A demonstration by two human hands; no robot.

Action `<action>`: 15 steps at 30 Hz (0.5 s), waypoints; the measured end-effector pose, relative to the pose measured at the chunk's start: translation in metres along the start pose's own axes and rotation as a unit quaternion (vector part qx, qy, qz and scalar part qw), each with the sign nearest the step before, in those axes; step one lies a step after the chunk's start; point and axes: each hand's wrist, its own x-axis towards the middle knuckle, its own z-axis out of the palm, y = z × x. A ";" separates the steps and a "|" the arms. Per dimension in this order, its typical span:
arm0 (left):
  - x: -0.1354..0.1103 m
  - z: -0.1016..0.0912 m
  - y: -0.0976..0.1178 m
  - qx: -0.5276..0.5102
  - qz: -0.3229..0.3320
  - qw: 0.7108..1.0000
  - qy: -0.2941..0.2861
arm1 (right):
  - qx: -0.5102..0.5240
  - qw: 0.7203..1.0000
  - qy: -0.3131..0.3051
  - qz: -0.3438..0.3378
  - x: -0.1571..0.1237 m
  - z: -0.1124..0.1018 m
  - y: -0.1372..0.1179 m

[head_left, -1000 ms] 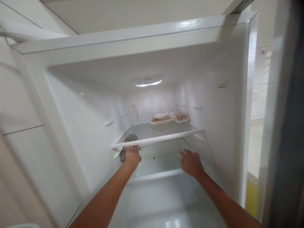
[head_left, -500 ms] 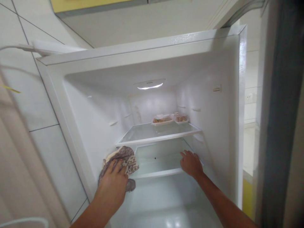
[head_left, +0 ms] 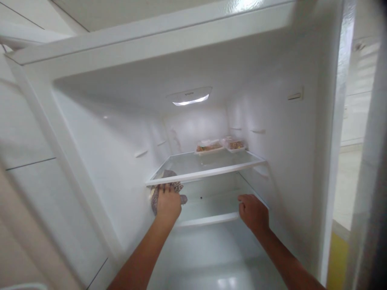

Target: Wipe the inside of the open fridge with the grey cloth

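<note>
My left hand (head_left: 169, 203) is closed on a patterned grey-brown cloth (head_left: 155, 197). It presses the cloth against the left inner wall of the fridge, just below the upper glass shelf (head_left: 208, 161), and part of the cloth shows through that glass. My right hand (head_left: 254, 211) is at the right front corner of the lower glass shelf (head_left: 211, 205), with curled fingers around the end of its white front edge. The exact contact under the palm is hidden. A small dark spot shows on or behind the lower shelf, between my hands.
Two wrapped food trays, one (head_left: 209, 147) left of the other (head_left: 234, 145), sit at the back of the upper shelf. A lit lamp (head_left: 190, 96) is in the fridge ceiling. The right wall carries a small switch (head_left: 294, 96) and shelf ridges. White tiles (head_left: 30, 133) stand at left.
My view has moved closer to the fridge. My left hand has pushed the cloth deeper inside, under the upper shelf. The right hand's fingers, earlier extended over the lower shelf, are now curled.
</note>
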 end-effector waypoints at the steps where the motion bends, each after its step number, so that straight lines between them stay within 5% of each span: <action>1: 0.009 0.005 0.002 -0.005 -0.004 1.000 0.003 | 0.002 1.000 0.011 -0.005 -0.002 0.001 0.001; 15: 0.128 0.068 -0.004 -0.031 -0.022 0.999 -0.007 | -0.012 0.992 0.074 -0.104 -0.011 0.014 0.015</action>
